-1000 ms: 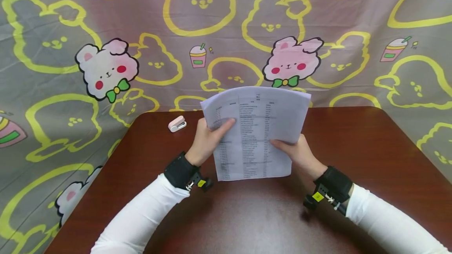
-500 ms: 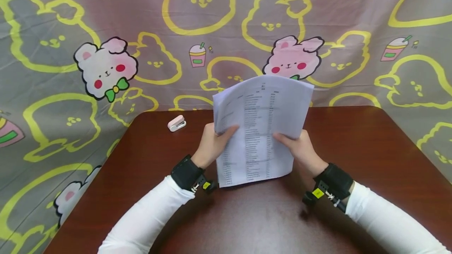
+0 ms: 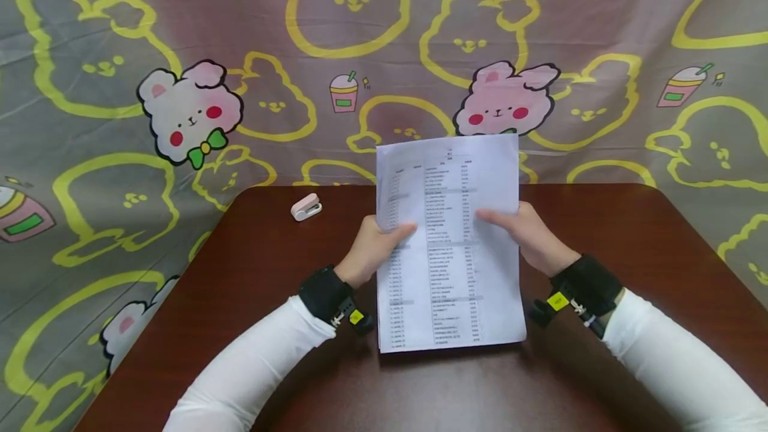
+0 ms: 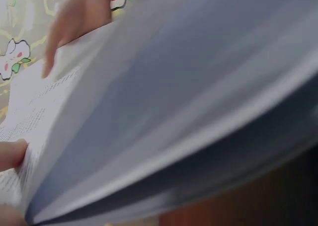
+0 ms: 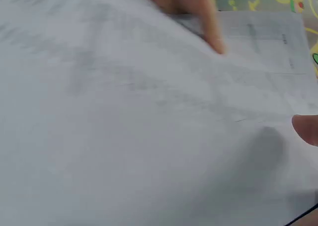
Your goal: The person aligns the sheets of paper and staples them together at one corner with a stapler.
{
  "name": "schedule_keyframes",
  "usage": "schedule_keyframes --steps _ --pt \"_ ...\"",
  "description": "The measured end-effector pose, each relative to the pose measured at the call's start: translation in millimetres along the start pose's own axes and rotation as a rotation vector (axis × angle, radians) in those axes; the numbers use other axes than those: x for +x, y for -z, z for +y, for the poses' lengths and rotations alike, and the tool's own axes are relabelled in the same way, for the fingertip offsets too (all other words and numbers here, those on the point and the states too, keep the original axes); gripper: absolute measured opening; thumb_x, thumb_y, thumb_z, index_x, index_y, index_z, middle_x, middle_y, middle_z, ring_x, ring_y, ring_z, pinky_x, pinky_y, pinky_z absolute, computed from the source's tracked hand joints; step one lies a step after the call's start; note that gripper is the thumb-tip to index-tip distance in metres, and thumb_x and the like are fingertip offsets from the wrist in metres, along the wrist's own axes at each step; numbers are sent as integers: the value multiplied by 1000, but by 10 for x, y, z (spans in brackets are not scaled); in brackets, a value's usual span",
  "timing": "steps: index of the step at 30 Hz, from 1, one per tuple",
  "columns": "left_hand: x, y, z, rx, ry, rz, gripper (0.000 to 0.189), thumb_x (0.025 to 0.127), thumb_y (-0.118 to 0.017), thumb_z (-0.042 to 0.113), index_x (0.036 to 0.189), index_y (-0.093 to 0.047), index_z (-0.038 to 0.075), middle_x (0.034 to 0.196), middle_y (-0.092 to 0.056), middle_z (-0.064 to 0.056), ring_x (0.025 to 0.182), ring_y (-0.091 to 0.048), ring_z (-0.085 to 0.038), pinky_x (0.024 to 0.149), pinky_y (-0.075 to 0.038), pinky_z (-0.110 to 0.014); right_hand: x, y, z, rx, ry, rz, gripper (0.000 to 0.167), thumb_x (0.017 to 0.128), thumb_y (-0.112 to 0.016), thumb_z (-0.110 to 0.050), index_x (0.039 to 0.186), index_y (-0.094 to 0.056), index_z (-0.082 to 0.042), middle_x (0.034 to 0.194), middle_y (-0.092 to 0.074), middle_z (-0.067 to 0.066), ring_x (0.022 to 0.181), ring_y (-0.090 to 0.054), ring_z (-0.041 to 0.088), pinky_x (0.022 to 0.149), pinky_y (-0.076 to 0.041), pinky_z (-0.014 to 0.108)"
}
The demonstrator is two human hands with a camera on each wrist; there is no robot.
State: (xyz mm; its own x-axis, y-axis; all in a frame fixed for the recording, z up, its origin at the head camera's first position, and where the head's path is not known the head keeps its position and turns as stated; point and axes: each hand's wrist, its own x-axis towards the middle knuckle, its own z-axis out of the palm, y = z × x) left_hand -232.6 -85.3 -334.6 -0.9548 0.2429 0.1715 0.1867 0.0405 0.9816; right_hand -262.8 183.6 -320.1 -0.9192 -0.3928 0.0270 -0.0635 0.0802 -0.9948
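Observation:
A small stack of printed paper sheets (image 3: 453, 272) stands nearly upright over the table in the head view, its front page covered in columns of text. My left hand (image 3: 378, 245) grips the left edge, thumb across the front page and fingers hidden behind. On the opposite edge my right hand (image 3: 537, 235) holds the stack in the same manner, thumb a little higher. In the left wrist view the sheets (image 4: 164, 102) fan apart along their edge, with a dark gap between them. Blurred print on the paper (image 5: 149, 136) fills most of the right wrist view.
A pale pink and white stapler (image 3: 307, 207) lies at the back left of the dark brown table (image 3: 612, 245). Behind the table hangs a grey curtain (image 3: 270, 19) with cartoon bunnies. Each wrist wears a black strap (image 3: 327, 293) with a small camera.
The stack has straightened from a curved, bowed shape to nearly flat, and its lower edge sits lower. Both hands have shifted slightly right and keep their hold.

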Motion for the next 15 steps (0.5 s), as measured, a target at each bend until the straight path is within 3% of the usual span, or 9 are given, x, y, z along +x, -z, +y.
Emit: schedule_keyframes --steps 4,10,15 --pt "4 -47 -77 -36 47 -23 29 98 -60 18 122 -59 2 103 -69 -18 81 -71 -32 64 -56 -46 57 38 -45 -9 -30 13 51 94 -64 -35 137 -45 -16 118 -64 14 94 -68 35 77 -54 48" --pt "11 -106 -227 -75 165 9 33 97 -61 20 127 -58 6 108 -68 -17 87 -70 -32 69 -56 -45 179 21 92 -189 -85 108 51 97 -58 -39 138 -48 -11 114 -65 18 86 -69 31 72 -56 43" --pt "0 -152 -379 -117 265 44 35 97 -61 20 129 -56 8 111 -67 -16 90 -70 -32 71 -56 -45 263 -32 261 -270 -100 119 46 101 -52 -35 137 -48 -7 109 -65 20 82 -68 30 68 -56 41"
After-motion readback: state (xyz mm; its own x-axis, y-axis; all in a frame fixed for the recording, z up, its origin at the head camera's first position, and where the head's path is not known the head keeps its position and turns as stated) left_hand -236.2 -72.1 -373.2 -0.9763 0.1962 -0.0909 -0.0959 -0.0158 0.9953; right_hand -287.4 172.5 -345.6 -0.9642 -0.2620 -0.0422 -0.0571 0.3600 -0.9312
